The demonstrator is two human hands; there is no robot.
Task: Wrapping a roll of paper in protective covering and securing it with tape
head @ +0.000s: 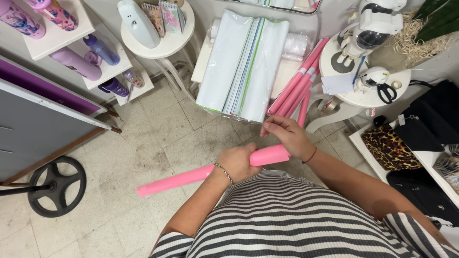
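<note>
I see my left hand (pixel 237 162) wrapped around the pink paper roll (pixel 191 176); my right hand (pixel 287 136), at three o'clock, fingers clasping its end.

Two hands, the left (pixel 237 162) and the right (pixel 287 135), hold one pink paper roll (pixel 191 175). About five more pink rolls (pixel 296 88) lean by the wall, though they overlap. Six drink bottles (pixel 100 49) sit on the white shelves. One pair of scissors (pixel 386 92), one leopard-print bag (pixel 387 147), two round white surfaces (pixel 174 40).
</note>
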